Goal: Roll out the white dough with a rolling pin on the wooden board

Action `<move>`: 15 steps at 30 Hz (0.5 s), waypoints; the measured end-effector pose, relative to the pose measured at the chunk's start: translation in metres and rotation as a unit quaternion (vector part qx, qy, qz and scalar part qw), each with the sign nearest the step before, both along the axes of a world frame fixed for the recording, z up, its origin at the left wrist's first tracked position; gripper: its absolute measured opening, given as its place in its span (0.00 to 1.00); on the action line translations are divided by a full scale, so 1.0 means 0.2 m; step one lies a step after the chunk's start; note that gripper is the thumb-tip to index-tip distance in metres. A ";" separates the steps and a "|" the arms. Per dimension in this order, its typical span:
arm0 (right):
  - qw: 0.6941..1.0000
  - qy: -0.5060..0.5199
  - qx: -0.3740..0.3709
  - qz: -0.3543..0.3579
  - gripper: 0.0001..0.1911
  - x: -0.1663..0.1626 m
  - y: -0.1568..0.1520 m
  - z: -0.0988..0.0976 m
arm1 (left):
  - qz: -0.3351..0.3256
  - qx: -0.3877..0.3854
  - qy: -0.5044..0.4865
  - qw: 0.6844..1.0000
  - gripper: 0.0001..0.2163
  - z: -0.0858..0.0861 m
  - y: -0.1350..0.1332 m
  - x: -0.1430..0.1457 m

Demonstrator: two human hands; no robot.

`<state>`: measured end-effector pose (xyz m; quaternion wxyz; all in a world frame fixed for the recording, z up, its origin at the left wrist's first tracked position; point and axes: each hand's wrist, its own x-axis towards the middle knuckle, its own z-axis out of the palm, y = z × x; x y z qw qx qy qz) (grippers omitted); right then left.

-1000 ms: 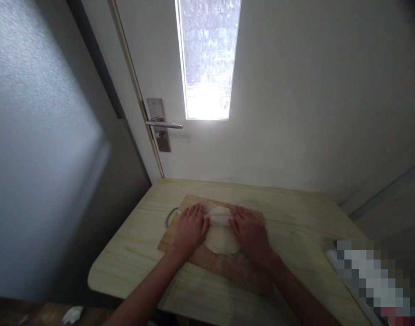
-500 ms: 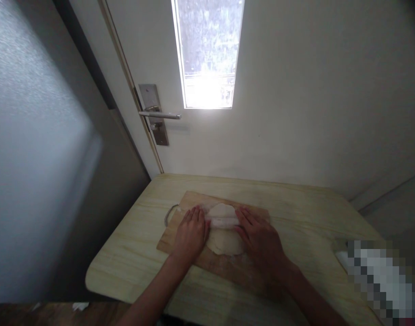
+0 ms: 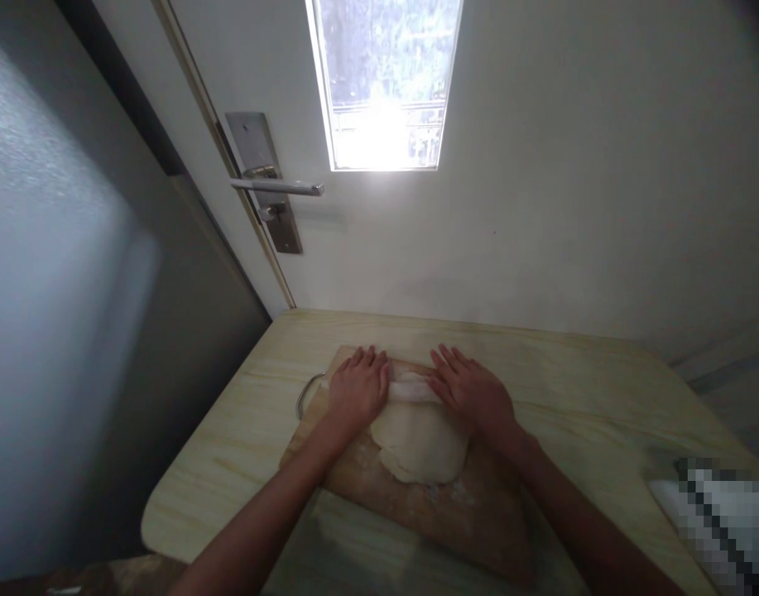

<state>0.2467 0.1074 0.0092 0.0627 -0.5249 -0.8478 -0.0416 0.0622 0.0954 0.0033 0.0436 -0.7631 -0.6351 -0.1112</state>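
Note:
A flat sheet of pale dough (image 3: 420,443) lies on a wooden cutting board (image 3: 416,505) with a metal handle (image 3: 305,396) at its left end. A floured rolling pin (image 3: 410,386) lies across the dough's far edge. My left hand (image 3: 356,391) presses flat on the pin's left end, fingers stretched forward. On the pin's right end my right hand (image 3: 472,393) lies the same way, fingers spread. Both palms rest on the pin without gripping it.
The board sits on a light wooden table (image 3: 578,389) pushed against a white door (image 3: 540,165) with a lever handle (image 3: 276,188) and a narrow bright window (image 3: 385,83). A dark frosted panel (image 3: 56,290) stands at the left. A blurred-out object (image 3: 720,513) lies at the table's right.
Both hands have pushed the rolling pin away from me to the dough's far edge, leaving more flattened dough showing behind it. The view has shifted closer to the door.

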 end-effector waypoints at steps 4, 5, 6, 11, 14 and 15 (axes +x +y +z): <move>1.000 -0.001 -0.021 -0.017 0.28 -0.01 0.06 0.00 | 0.019 -0.021 0.017 0.999 0.18 0.01 0.08 0.00; 0.999 -0.001 -0.025 -0.020 0.28 -0.02 0.08 0.00 | 0.024 -0.030 0.021 0.999 0.18 0.01 0.10 0.00; 0.999 0.000 -0.029 -0.023 0.28 -0.02 0.09 0.01 | 0.028 -0.039 0.022 0.999 0.19 0.02 0.12 -0.01; 0.999 -0.002 -0.036 -0.025 0.29 -0.02 0.16 0.00 | 0.032 -0.063 0.011 0.997 0.20 0.01 0.21 -0.02; 0.999 -0.005 -0.041 -0.029 0.28 -0.02 0.19 -0.01 | 0.035 -0.057 0.009 0.998 0.20 0.01 0.23 -0.02; 0.999 -0.006 -0.040 -0.032 0.28 -0.02 0.19 -0.01 | 0.036 -0.054 0.008 0.998 0.20 0.01 0.23 -0.02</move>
